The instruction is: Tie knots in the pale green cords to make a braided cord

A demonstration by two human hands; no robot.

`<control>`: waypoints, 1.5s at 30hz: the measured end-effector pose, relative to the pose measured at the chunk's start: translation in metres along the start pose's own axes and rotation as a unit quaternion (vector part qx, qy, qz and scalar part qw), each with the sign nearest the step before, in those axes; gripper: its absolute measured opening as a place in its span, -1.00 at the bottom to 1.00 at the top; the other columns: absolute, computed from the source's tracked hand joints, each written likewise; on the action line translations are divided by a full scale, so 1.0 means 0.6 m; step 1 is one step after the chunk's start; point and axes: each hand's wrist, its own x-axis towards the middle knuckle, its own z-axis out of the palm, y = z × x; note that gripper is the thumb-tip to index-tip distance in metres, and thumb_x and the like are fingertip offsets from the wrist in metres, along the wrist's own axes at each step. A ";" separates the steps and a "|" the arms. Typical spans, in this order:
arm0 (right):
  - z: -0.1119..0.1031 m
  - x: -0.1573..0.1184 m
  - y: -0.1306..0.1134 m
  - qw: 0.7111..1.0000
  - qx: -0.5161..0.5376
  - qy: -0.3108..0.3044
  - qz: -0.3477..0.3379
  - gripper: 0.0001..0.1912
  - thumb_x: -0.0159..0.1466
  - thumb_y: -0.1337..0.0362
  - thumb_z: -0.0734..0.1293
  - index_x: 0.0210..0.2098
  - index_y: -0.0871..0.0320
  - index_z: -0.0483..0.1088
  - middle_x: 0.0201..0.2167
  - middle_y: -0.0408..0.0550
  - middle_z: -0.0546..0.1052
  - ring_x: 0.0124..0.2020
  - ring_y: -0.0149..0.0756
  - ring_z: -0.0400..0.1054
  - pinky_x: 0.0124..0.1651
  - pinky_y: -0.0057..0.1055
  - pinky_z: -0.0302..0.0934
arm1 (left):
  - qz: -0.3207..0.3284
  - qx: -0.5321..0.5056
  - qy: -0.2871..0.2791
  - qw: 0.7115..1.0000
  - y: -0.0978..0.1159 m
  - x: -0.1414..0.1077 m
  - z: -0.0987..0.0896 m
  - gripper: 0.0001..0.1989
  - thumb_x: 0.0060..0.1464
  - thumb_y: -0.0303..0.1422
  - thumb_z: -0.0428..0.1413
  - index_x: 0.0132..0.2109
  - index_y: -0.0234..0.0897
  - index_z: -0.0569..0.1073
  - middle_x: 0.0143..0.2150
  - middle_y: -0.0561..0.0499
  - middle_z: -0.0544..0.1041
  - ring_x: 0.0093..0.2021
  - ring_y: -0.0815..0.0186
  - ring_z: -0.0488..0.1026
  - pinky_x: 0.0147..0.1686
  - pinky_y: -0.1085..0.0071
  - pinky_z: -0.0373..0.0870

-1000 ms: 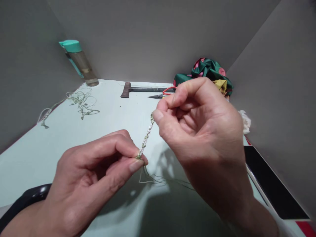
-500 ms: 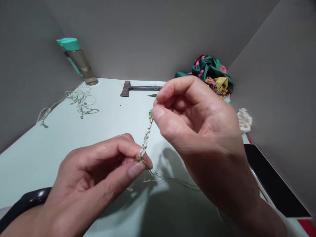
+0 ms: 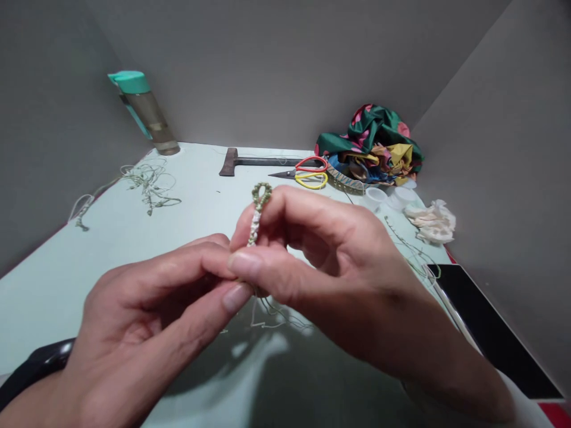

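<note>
A narrow braided cord point(image 3: 254, 229), green and white with a green loop at its top, stands upright between my hands. My right hand point(image 3: 307, 249) is closed, pinching the braid between thumb and fingers below the white part. Just beneath, my left hand point(image 3: 173, 303) is closed too, its thumb and forefinger pressed together at the braid's lower end, touching the right fingertips. The exact grip point there is hidden by the fingers. Loose green and white threads point(image 3: 272, 315) hang out below the hands over the table.
Behind the hands lie a hammer-like tool point(image 3: 229, 161) and scissors point(image 3: 307, 173) with red and yellow handles. A bottle point(image 3: 154, 119) and tangled cords point(image 3: 149, 184) are at left. At right are bunched patterned cloth point(image 3: 379, 134), small cups point(image 3: 375, 197), crumpled tissue point(image 3: 435, 221) and a black-screened device point(image 3: 486, 327).
My right hand has moved down and left from the braid's top end to its lower part, meeting my left hand. The looped top now shows above the fingers.
</note>
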 end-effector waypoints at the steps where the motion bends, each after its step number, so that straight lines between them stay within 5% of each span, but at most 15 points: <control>1: -0.002 -0.001 0.001 1.000 -0.008 -0.008 0.001 -0.76 0.36 0.43 0.51 -0.38 0.03 0.48 -0.36 -0.28 0.50 -0.33 -0.42 0.38 -0.34 -0.51 0.32 | 0.034 0.014 0.009 0.999 0.003 0.005 0.004 -0.86 0.41 -0.26 0.32 -0.03 0.18 0.76 -0.18 0.09 0.75 -0.27 0.24 0.67 -0.30 0.44 0.69; 6: -0.011 -0.002 -0.007 1.000 -0.012 -0.016 -0.011 -0.73 0.38 0.53 0.48 -0.39 0.09 0.52 -0.41 -0.34 0.53 -0.34 -0.51 0.40 -0.29 -0.58 0.29 | 0.153 0.108 0.074 0.980 0.018 0.021 0.016 -0.80 0.32 -0.44 0.28 -0.18 0.05 0.70 -0.42 0.16 0.60 -0.51 0.38 0.49 -0.58 0.54 0.47; 11: -0.023 -0.001 -0.011 0.998 -0.031 -0.026 -0.040 -0.86 0.40 0.39 0.54 -0.27 0.02 0.62 -0.27 -0.39 0.67 -0.26 -0.53 0.52 -0.16 -0.60 0.38 | 0.234 0.212 0.117 0.942 0.022 0.017 0.007 -0.75 0.34 -0.45 0.25 0.00 0.05 0.71 -0.38 0.14 0.56 -0.46 0.41 0.44 -0.51 0.45 0.39; 18: -0.023 -0.003 -0.015 0.994 -0.071 -0.016 -0.083 -0.87 0.39 0.31 0.52 -0.30 -0.03 0.62 -0.31 -0.26 0.67 -0.41 -0.40 0.50 -0.41 -0.43 0.31 | 0.198 0.205 0.084 0.955 0.006 0.007 -0.034 -0.64 0.39 -0.37 0.15 0.13 0.23 0.69 -0.27 0.07 0.57 -0.35 0.25 0.51 -0.42 0.32 0.52; 24: -0.023 -0.005 -0.021 0.991 -0.101 -0.005 -0.091 -0.90 0.37 0.24 0.52 -0.30 -0.09 0.63 -0.30 -0.18 0.70 -0.34 -0.25 0.59 -0.37 -0.34 0.43 | 0.167 0.161 0.104 0.967 0.021 0.018 -0.016 -0.69 0.40 -0.36 0.18 0.02 0.25 0.71 -0.09 0.13 0.67 -0.10 0.22 0.63 -0.24 0.33 0.59; 31: -0.019 -0.008 -0.023 0.995 -0.088 -0.013 -0.054 -0.86 0.38 0.30 0.50 -0.29 -0.11 0.61 -0.25 -0.24 0.73 -0.22 -0.25 0.64 -0.17 -0.33 0.54 | 0.188 0.147 0.066 0.969 0.029 0.026 -0.012 -0.77 0.37 -0.43 0.22 -0.05 0.08 0.69 -0.13 0.10 0.64 -0.11 0.23 0.61 -0.20 0.40 0.58; 38: -0.013 -0.005 -0.019 0.999 -0.018 0.001 -0.027 -0.81 0.30 0.41 0.54 -0.29 -0.05 0.57 -0.30 -0.27 0.66 -0.34 -0.34 0.54 -0.36 -0.41 0.38 | 0.197 0.153 0.075 0.966 0.023 0.024 -0.012 -0.85 0.38 -0.37 0.26 -0.10 0.06 0.69 -0.12 0.03 0.60 -0.08 0.17 0.59 -0.27 0.37 0.58; 45: -0.013 -0.002 -0.010 0.999 0.032 0.000 -0.035 -0.77 0.30 0.47 0.56 -0.25 0.02 0.53 -0.29 -0.31 0.60 -0.25 -0.45 0.53 -0.18 -0.53 0.40 | 0.192 0.133 0.077 0.969 0.026 0.031 -0.001 -0.80 0.34 -0.45 0.22 -0.18 0.00 0.65 -0.24 0.05 0.60 -0.21 0.24 0.59 -0.27 0.43 0.66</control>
